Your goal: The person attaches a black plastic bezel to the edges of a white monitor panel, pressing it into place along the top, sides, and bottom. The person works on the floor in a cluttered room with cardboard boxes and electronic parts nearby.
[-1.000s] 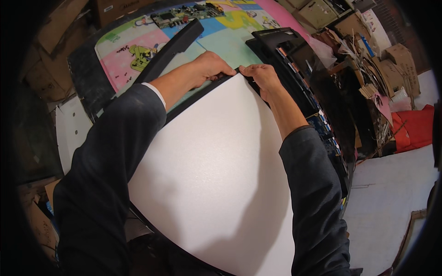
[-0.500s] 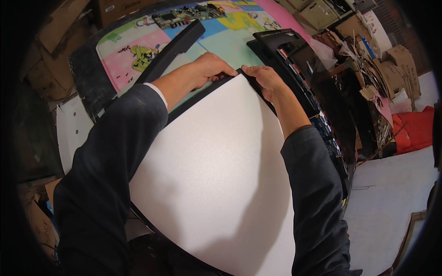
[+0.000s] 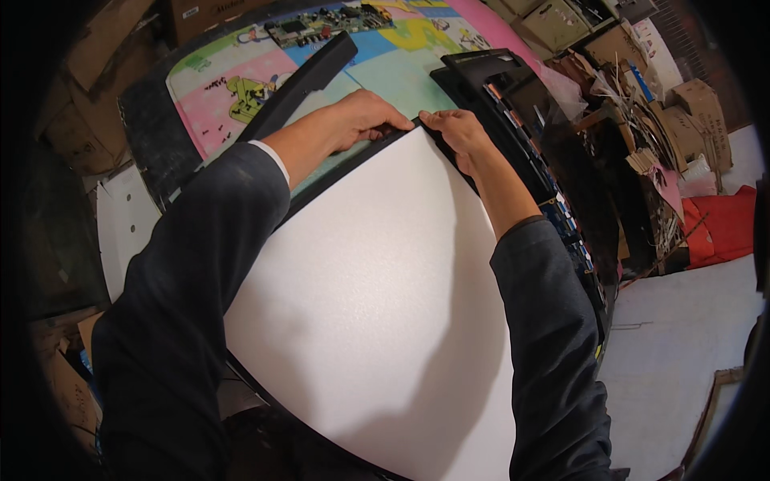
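Two bare hands at far corner of a large white panel point(image 3: 369, 305) with a black frame point(image 3: 333, 178) along its edges. Left hand point(image 3: 365, 120): narrow, fingers bent, thumb and fingertips closed on the frame just left of the corner; the thumb points in toward the corner. Right hand point(image 3: 455, 136): also narrow, thumb laid at the corner, other fingers bent down over the frame's right side, partly hidden. Thumb tips very near each other, can't tell if touching. Both hands hold frame only; palms off the white surface. How hard they press: cannot tell.

Panel sits in the middle of view, corner pointing away from the person, near edge running to the bottom of view, forearm shadows across it. Dark sleeves point(image 3: 553, 321) on both arms, left one crossing above the frame's left side.

Panel's far corner is over the bench point(image 3: 393, 80), which has a multicoloured cartoon-patterned top. Also on the bench: long black strip point(image 3: 301, 88) left of the left hand, slanted; green circuit board point(image 3: 325, 30) at the far side; black unit with exposed boards point(image 3: 501, 112) right of the right hand, near it. Cardboard pile point(image 3: 694, 124) and red cloth point(image 3: 722, 228) farther right.
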Demonstrator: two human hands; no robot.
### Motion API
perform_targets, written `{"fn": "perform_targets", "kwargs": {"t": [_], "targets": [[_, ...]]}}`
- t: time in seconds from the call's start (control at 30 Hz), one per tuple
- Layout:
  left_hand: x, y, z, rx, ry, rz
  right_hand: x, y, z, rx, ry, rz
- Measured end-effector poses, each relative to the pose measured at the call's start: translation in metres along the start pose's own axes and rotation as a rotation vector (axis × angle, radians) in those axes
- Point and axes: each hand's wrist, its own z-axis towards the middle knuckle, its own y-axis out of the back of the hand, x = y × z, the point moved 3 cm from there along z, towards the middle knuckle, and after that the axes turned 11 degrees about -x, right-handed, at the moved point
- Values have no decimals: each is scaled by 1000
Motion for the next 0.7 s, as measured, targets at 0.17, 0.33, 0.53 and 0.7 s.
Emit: {"fn": "perform_targets", "kwargs": {"t": [0.17,0.33,0.53,0.7], "targets": [[-2,1,-5,-22,16,-48,6,-3,-10,7,-89,124],[4,3,5,15,10,-74,13,-7,-15,40,-52,7],[6,5,10,91,19,-130,11,-8,-9,15,-65,25],[5,6,8,104,18,-137,5,-7,5,103,-43,45]]}}
